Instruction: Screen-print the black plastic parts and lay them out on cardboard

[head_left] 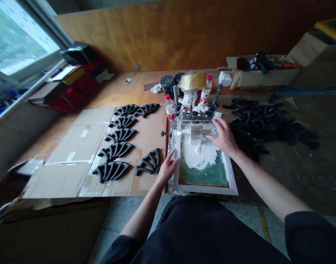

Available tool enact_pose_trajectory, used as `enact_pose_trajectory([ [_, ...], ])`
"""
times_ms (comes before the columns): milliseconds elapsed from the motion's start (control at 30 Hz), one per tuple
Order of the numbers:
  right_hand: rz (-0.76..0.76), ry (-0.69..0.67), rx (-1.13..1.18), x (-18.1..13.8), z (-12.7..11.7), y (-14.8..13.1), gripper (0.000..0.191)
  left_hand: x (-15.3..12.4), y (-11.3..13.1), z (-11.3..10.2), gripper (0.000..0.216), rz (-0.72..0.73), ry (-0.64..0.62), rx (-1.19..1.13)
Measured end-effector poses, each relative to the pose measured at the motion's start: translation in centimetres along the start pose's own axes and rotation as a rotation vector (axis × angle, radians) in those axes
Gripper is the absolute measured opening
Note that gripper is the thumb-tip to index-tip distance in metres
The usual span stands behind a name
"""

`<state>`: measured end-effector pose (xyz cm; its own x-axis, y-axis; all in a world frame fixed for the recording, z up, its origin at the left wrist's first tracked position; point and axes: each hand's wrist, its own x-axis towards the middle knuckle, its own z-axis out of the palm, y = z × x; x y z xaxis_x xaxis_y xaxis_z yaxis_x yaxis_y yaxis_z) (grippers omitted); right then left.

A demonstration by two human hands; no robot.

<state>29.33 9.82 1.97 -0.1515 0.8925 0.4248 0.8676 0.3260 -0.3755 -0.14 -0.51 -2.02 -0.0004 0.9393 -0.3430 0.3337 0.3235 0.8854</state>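
Observation:
A screen printing frame [231, 179] lies flat before me, its green mesh [201, 178] partly covered by thick white ink [199, 156]. Across the upper part of the ink stands a flat squeegee or scraper [196, 134] smeared with white. My right hand [225, 137] hovers over the frame's upper right, fingers apart and just right of the scraper; I see nothing in its grasp. At the frame's left edge is my left hand [168, 168], fingers stretched and apart; whether it touches the frame I cannot tell. Behind the frame is its metal hinge clamp [195, 116].
Curved black plastic parts [120, 135] lie in fanned groups on cardboard [93, 146] at left. A heap of similar parts [261, 121] is at right. Bottles [170, 107], black tubs [167, 85] and a tape roll [193, 80] stand behind the frame. An open carton [264, 79] sits back right.

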Motion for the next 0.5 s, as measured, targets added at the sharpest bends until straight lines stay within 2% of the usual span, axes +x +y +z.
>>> enact_pose_trajectory([
  [67,-0.064,-0.134,-0.042,1.3,1.1,-3.3,0.058,0.8,-0.9,0.5,0.063,-0.014,0.022,0.076],
  [133,-0.064,-0.308,-0.072,1.3,1.9,-5.7,0.037,1.3,-1.5,0.7,0.06,-0.017,0.031,0.112],
  [200,-0.082,-0.443,-0.071,0.0,2.3,-6.7,0.013,1.5,-1.9,0.7,0.058,-0.019,0.038,0.126],
  [233,-0.122,-0.48,-0.059,-1.1,2.3,-6.8,0.008,1.6,-2.0,0.6,0.057,-0.021,0.042,0.13],
  [400,-0.486,-0.573,0.109,-5.7,0.7,-5.6,0.036,1.7,-2.5,0.6,0.055,-0.021,0.033,0.146],
  [500,-0.519,-0.67,0.145,-5.2,-0.2,-5.3,0.036,1.7,-2.4,0.6,0.055,-0.015,0.033,0.146],
])
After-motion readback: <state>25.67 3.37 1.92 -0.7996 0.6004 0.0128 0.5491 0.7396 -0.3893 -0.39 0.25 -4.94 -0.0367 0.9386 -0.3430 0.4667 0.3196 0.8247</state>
